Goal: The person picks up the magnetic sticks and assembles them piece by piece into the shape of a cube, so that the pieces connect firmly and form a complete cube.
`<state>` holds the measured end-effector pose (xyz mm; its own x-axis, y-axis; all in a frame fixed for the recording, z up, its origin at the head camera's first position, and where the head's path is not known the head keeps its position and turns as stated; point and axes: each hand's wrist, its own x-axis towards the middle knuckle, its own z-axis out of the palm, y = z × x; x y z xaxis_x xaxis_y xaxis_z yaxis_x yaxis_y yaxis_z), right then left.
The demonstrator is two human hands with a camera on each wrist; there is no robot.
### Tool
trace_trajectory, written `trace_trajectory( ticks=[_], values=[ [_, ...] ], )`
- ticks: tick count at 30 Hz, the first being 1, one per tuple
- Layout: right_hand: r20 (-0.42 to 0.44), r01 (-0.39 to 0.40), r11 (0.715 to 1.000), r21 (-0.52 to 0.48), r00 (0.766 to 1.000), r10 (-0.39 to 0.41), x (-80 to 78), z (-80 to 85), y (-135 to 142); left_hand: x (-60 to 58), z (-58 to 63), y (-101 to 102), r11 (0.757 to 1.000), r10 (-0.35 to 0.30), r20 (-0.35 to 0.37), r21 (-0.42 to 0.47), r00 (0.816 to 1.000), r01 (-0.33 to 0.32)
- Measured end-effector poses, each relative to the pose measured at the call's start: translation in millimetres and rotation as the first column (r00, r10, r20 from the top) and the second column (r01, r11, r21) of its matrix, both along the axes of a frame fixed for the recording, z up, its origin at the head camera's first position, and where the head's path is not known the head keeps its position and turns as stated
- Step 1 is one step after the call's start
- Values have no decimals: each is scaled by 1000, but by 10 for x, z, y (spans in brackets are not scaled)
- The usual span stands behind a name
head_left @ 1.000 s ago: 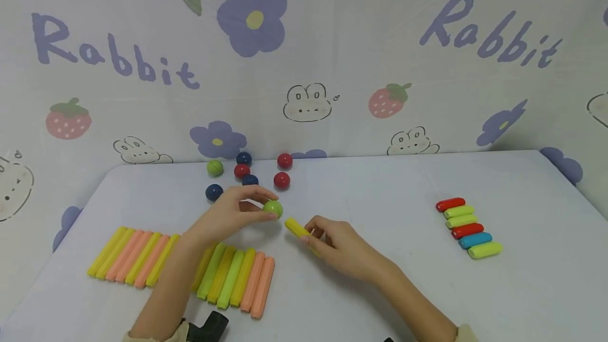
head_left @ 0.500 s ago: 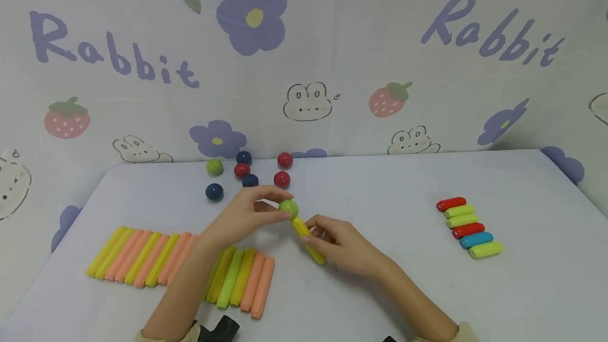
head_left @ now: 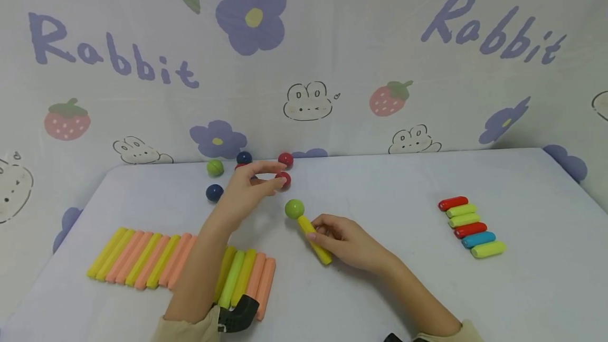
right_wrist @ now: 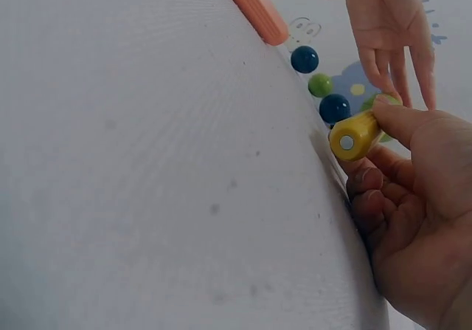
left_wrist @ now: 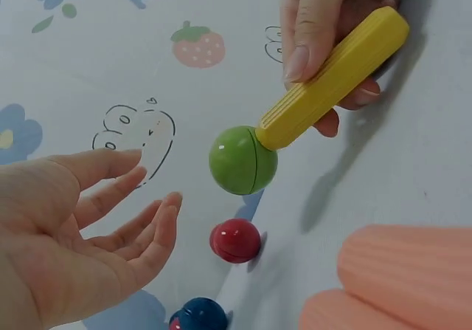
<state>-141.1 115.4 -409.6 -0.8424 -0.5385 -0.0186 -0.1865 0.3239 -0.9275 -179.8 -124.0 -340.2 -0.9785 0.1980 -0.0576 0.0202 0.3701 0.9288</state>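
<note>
My right hand (head_left: 351,244) pinches a yellow ridged stick (head_left: 313,239) between thumb and fingers, tilted over the table. A green ball (head_left: 294,209) sits against the stick's upper end, and the left wrist view shows the two touching. In the right wrist view the stick's near end has a round silvery spot (right_wrist: 346,142). My left hand (head_left: 239,191) holds nothing; its fingers are spread apart in the left wrist view. From the head view its thumb overlaps a red ball (head_left: 286,179), but the left wrist view shows that red ball (left_wrist: 237,240) apart from the fingers.
Behind the left hand lie more balls: green (head_left: 215,167), blue (head_left: 214,192) and red (head_left: 285,160), some partly hidden. A row of yellow, orange and green sticks (head_left: 138,257) lies front left, partly under the left forearm. Short coloured sticks (head_left: 470,228) line up at right.
My left hand brought the green ball rightward to the yellow stick's end and let go of it. It then moved back toward the red balls. The right hand shifted slightly.
</note>
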Motion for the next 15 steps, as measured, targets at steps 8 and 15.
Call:
trace_trajectory(
  ticks=[8, 15],
  values=[
    [48, 49, 999, 12, 998, -50, -5, -2, 14, -136, -197, 6, 998, 64, 43, 21, 997, -65],
    [157, 125, 992, -27, 980, -119, -28, 26, 32, -205, -341, -8, 1000, 10, 73, -17, 997, -9]
  ],
)
